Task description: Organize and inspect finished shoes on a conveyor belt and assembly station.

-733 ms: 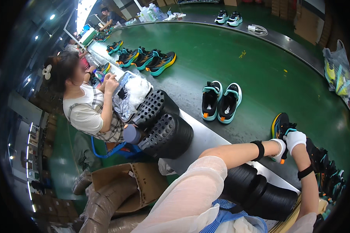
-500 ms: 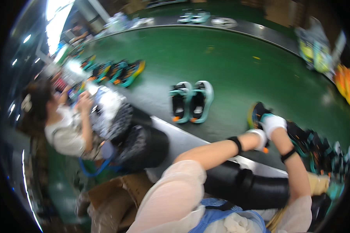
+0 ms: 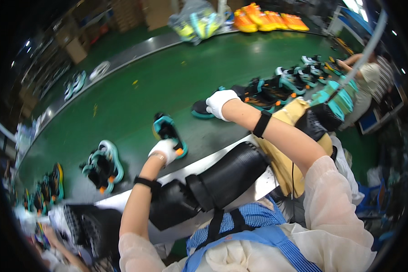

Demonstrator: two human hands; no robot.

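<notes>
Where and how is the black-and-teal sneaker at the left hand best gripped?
Probably by its heel, from the person's side: the sneaker stands with its toe pointing away and its orange heel tab nearest, beside the left hand.

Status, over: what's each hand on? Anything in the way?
Left hand on one shoe. Right hand over another shoe. Grips unclear. Shoe row close on its right.

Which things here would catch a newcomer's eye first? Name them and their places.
First, the bright orange shoes along the green surface's far edge, at the top. Then the left hand, white-gloved, at the heel of a black-and-teal shoe, and the right hand, likewise gloved, at the near end of a row of dark shoes.
</notes>
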